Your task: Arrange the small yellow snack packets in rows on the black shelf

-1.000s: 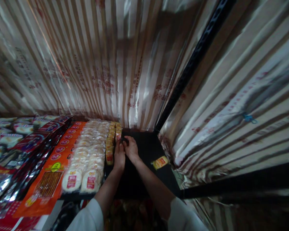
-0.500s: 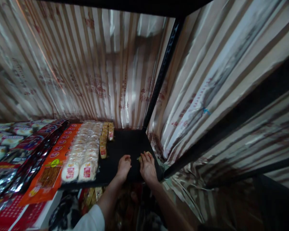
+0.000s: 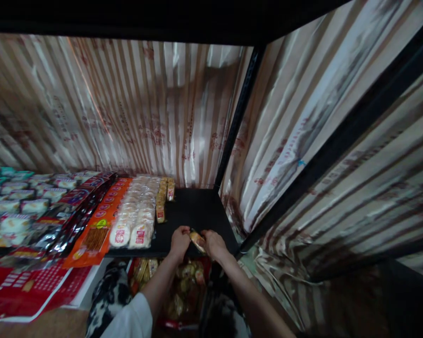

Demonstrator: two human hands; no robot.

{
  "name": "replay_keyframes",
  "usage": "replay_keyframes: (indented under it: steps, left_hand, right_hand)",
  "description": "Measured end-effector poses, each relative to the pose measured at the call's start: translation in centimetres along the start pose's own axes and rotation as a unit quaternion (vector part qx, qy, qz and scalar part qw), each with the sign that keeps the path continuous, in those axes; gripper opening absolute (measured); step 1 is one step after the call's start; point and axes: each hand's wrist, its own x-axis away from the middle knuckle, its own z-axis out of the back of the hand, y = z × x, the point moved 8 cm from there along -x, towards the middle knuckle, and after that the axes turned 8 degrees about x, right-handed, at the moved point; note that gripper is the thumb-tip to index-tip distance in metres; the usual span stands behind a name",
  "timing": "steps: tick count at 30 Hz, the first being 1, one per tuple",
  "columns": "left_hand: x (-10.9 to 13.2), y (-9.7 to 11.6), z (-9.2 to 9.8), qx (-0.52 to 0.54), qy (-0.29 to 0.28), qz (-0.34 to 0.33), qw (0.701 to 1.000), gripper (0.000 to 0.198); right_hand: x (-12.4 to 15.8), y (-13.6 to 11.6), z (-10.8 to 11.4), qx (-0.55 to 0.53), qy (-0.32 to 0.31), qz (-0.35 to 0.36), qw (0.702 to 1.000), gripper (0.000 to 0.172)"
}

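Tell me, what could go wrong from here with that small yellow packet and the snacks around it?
The small yellow plastic-wrapped packet is between the left hand and right hand, near the front edge of the flat black shelf. If it slips, it might fall toward the golden wrapped snacks below.

The long orange plastic snack bag juts past that edge, so a passing arm could perhaps knock it.
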Motion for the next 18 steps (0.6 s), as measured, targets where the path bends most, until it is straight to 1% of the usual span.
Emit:
replay_keyframes:
  steps: [2, 5, 8, 10, 12, 14, 16, 18]
  left_hand:
    - [0.2, 0.7, 0.1, 0.010, 0.008, -0.016, 1.000, 0.020]
    - [0.4, 2.3, 0.3, 0.020, 0.017, -0.056, 0.998, 0.021]
    - [0.5, 4.0, 0.6, 0.021, 0.022, -0.086, 0.996, 0.022]
    - [0.5, 5.1, 0.9, 0.024, 0.023, -0.094, 0.995, 0.023]
    - [0.4, 6.2, 1.5, 0.026, 0.039, -0.116, 0.992, 0.024]
    - [0.2, 6.9, 2.4, 0.019, 0.069, -0.145, 0.987, 0.024]
    - [-0.5, 6.9, 2.9, 0.008, 0.084, -0.153, 0.985, 0.023]
    - [-1.8, 6.1, 2.9, 0.015, 0.070, -0.138, 0.988, 0.028]
  right_hand:
    - [-0.2, 0.1, -0.2, -0.041, -0.015, -0.005, 0.999, 0.017]
    - [-0.7, 0.3, -0.4, -0.154, 0.010, -0.019, 0.988, 0.013]
    - [-1.7, 0.3, -1.6, -0.286, 0.021, -0.035, 0.957, 0.012]
    - [-2.8, -0.1, -2.4, -0.345, 0.025, -0.041, 0.937, 0.010]
    - [-4.1, -0.6, -2.3, -0.365, 0.062, -0.037, 0.928, 0.013]
    - [-5.7, -1.1, -1.5, -0.366, 0.113, -0.031, 0.923, 0.015]
    - [-7.4, -1.7, -0.7, -0.370, 0.153, -0.028, 0.916, 0.017]
    - [-9.3, -2.6, -0.1, -0.379, 0.178, -0.023, 0.908, 0.017]
